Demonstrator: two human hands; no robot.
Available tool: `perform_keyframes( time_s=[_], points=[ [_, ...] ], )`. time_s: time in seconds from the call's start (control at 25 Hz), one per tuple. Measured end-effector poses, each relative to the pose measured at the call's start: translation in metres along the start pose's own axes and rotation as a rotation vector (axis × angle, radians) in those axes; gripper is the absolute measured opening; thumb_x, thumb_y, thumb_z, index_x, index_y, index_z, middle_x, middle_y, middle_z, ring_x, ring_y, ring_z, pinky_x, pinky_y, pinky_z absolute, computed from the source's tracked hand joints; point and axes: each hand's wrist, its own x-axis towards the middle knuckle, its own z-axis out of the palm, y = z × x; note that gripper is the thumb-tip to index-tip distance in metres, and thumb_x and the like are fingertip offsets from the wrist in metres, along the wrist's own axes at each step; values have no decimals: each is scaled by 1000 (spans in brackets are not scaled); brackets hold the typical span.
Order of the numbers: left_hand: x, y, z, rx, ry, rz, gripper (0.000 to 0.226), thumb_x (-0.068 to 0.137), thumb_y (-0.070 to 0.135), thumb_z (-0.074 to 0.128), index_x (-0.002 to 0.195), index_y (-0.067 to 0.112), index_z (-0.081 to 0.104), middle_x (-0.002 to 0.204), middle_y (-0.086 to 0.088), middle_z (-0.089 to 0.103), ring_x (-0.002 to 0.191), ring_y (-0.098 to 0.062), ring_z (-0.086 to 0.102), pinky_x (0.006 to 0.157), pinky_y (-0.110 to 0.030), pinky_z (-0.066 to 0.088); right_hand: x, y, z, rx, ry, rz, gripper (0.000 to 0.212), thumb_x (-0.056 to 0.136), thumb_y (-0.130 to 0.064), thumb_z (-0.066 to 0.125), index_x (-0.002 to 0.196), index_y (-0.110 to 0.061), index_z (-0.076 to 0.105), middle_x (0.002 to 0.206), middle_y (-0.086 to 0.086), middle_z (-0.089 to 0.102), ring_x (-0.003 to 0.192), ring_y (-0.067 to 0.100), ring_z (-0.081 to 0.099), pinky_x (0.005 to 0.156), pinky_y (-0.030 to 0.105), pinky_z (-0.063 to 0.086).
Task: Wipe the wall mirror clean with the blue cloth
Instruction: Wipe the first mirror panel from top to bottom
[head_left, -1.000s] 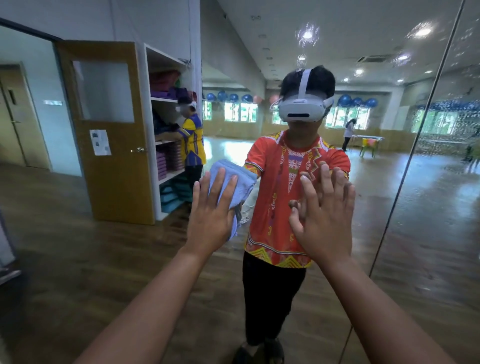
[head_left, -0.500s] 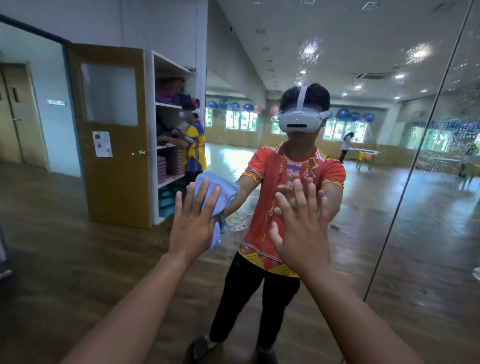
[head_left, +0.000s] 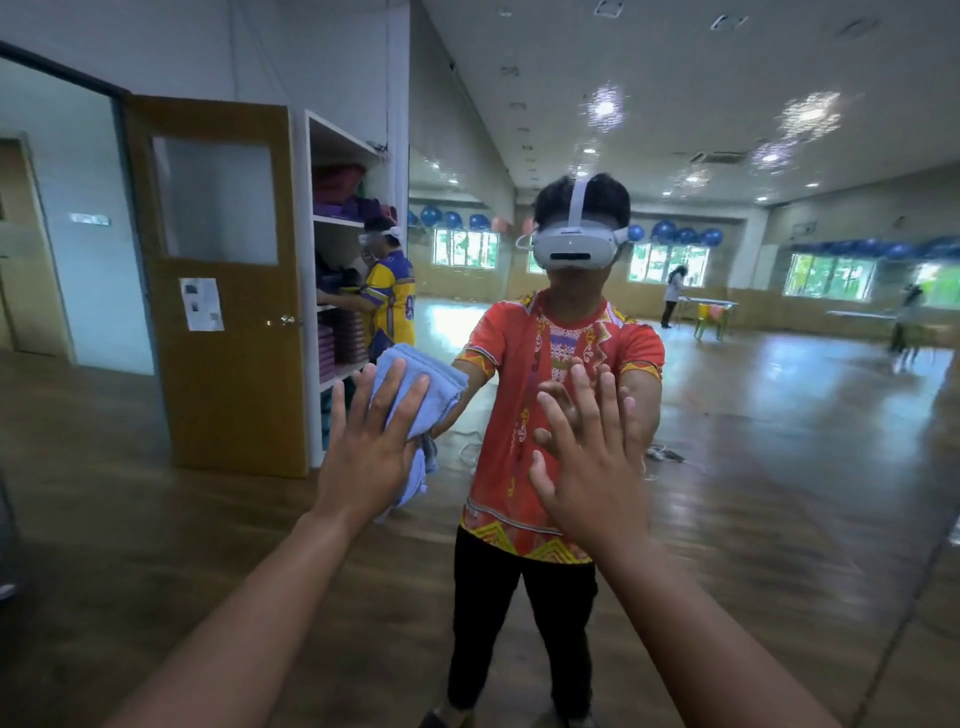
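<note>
Shifted leftward along the wall mirror (head_left: 779, 467) over the last second, with the panel seam (head_left: 911, 623) now out near the right edge of view. Fills nearly the whole view with a reflected hall: wooden floor (head_left: 156, 519), a brown door (head_left: 223, 364), white shelves (head_left: 337, 218). At centre, shows the reflected person (head_left: 519, 374) in an orange shirt, feet set apart. Presses flat on the glass with the right hand (head_left: 592, 483), fingers straight and spread, holding nothing. Pins the blue cloth (head_left: 415, 379) against the glass with the left hand (head_left: 363, 457), fingers straight and splayed over the bunched fabric, left of the reflected torso, with a loose end hanging beside the palm.
</note>
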Motion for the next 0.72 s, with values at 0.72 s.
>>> perform_keyframes(
  time_s=[0.72],
  points=[
    [-32,-122,3,-177,-26,-479,81,93,8,58,157,29,14,168,-1,10,153,-31,14,121,-58,15,16,-94,34,-15,-62,-29,71,86,-35,55,155,-26,43,169,15,17,156,40,13,122,60,21]
  ],
)
